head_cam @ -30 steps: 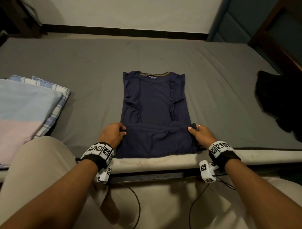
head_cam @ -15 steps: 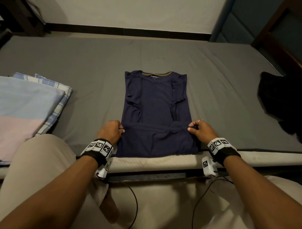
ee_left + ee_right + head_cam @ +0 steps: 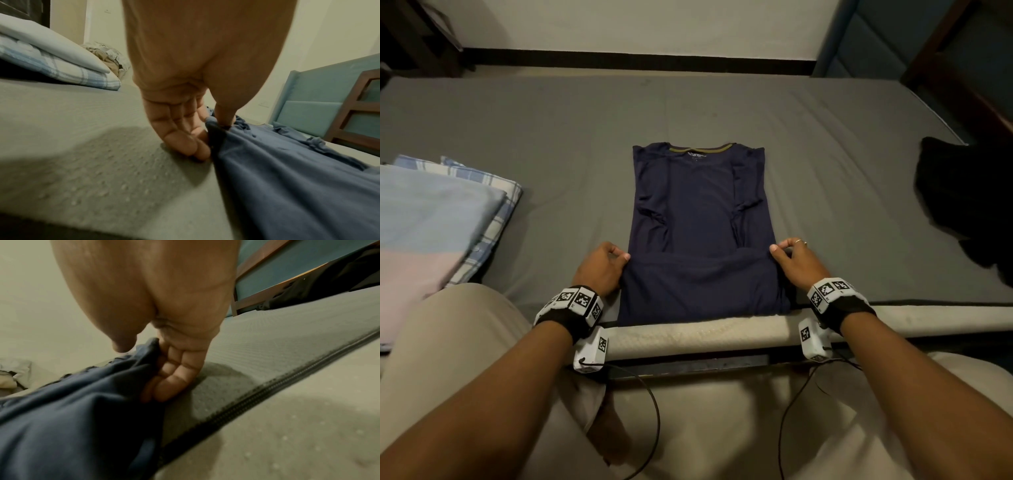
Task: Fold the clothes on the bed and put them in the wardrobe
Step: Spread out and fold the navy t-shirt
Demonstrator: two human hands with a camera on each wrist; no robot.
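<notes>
Navy T-shirt point(image 3: 700, 219) is laid flat mid-bed point(image 3: 551, 113), collar away from the person, sleeves already tucked in, bottom part doubled up toward the collar. The doubled edge is pinched at its left corner by the left hand point(image 3: 601, 265) and at its right corner by the right hand point(image 3: 792, 262), thumb over fingers. Fabric is judged thin, limp, light; sag in the middle is expected. Both corners are best held level and taut, then carried toward the collar.
</notes>
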